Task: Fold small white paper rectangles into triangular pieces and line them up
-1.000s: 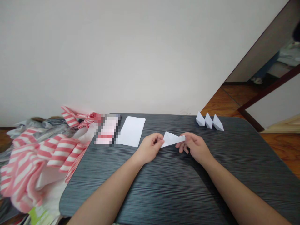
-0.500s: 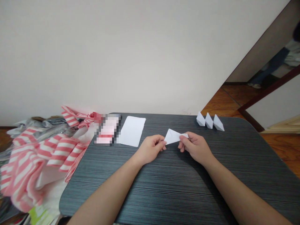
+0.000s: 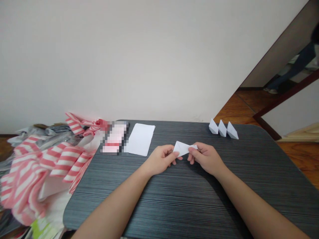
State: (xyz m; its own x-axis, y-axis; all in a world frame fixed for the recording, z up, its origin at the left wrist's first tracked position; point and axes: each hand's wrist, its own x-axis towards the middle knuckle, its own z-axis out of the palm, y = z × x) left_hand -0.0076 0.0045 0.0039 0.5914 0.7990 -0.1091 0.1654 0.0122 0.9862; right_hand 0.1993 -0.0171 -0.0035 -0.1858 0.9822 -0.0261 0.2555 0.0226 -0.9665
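Between my two hands is a small folded piece of white paper, above the middle of the dark table. The thumb and fingers of my left hand pinch its left end. At the other end, my right hand grips a narrow corner between thumb and fingers. Folds at the back of the paper are hidden. To the left of my left hand lies a stack of white paper sheets. Three folded paper boats stand in a row near the table's far right edge.
A pixelated flat object lies left of the paper stack. Pink-and-white striped cloth is heaped beside the table's left edge. A pale wall rises behind. At the right, a mirror shows part of a person's legs.
The folded paper has tilted and come slightly lower, its raised point now less tall. My right hand has moved a little left, closer to my left hand.
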